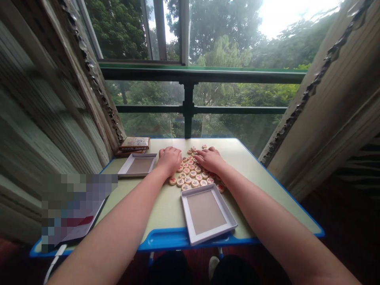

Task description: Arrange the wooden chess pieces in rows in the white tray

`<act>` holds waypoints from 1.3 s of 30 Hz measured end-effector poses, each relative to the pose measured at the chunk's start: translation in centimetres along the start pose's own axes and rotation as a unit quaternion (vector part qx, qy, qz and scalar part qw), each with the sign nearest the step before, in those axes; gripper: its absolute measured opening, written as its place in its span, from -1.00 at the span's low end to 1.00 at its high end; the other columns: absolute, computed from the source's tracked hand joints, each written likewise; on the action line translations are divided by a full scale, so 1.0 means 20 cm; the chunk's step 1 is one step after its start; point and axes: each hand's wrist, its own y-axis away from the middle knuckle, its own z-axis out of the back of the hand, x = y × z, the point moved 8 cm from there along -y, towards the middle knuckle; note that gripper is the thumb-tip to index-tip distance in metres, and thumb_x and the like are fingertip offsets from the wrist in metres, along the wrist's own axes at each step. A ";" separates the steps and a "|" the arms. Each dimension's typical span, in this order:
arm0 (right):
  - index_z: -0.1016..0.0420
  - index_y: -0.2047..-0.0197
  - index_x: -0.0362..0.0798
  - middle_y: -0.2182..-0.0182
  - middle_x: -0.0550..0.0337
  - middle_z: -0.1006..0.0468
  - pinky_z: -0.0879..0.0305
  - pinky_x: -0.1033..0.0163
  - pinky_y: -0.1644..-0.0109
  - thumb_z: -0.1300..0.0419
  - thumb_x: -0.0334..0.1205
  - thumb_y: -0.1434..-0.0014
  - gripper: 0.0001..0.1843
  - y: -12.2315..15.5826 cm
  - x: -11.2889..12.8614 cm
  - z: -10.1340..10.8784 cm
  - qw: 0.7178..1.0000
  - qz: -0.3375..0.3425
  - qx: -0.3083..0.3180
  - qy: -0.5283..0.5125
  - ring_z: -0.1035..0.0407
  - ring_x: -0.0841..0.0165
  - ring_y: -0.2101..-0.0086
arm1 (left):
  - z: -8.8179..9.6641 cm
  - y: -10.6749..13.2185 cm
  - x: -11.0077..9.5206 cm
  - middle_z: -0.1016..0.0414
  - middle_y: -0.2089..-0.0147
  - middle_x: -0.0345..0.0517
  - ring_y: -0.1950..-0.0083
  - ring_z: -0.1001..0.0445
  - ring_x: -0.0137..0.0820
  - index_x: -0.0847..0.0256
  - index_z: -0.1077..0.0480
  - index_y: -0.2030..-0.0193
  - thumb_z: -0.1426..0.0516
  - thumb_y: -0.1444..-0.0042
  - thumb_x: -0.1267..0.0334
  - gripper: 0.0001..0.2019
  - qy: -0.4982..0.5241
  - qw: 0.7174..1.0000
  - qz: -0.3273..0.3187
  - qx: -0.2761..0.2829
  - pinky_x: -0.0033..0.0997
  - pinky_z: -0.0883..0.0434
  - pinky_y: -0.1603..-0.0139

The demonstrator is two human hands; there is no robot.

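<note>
Flanking round pieces (192, 173) on blue-edged table (255, 178) by window (228, 47): left hand (170, 160), right hand (210, 159); cannot tell grip state.

Our pale tabletop (255, 186), with round pieces (192, 173) gathered on it.
Around its sides we see a blue edging (291, 196), with a blue groove (163, 236) along the near side; the pieces, marked in red or dark characters, lie in a loose cluster past the middle, while just on our side of them a shallow white-walled tray (186, 217) lies askew across the groove, a second tray (126, 164) lies farther left, stacked books (135, 143) fill the far left corner, and at our near left lies a flat object (81, 233), mostly blurred out.
</note>
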 end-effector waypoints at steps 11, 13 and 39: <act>-0.37 0.00 -0.03 0.10 0.04 -0.52 -0.05 0.12 0.03 0.26 0.12 -0.27 -0.44 0.00 -0.02 0.03 1.000 -0.005 -0.002 -0.001 -0.17 0.12 0.06 | 0.14 0.01 0.24 -0.54 0.16 -0.04 0.09 -0.45 -0.29 0.22 -0.44 0.24 0.23 -0.19 0.20 -0.58 0.219 0.949 0.169 -0.151 -0.34 -0.34 0.06; -0.38 0.02 -0.03 0.09 0.05 -0.52 -0.03 0.13 0.04 0.29 0.11 -0.28 -0.43 0.00 -0.02 0.03 1.000 -0.007 -0.005 0.001 -0.18 0.14 0.07 | 0.16 0.01 0.24 -0.54 0.17 -0.04 0.10 -0.45 -0.28 0.22 -0.44 0.25 0.22 -0.19 0.20 -0.58 0.222 0.947 0.171 -0.156 -0.33 -0.34 0.06; -0.54 0.08 0.00 0.13 0.07 -0.55 -0.19 0.26 0.07 -0.08 -0.13 -0.17 -0.68 0.00 -0.31 0.07 0.993 -0.082 -0.033 -0.076 -0.29 0.22 0.08 | 0.10 0.00 0.07 -0.55 0.21 0.02 0.07 -0.45 -0.23 0.23 -0.46 0.28 0.20 -0.18 0.20 -0.58 0.045 0.994 0.031 -0.097 -0.27 -0.32 0.02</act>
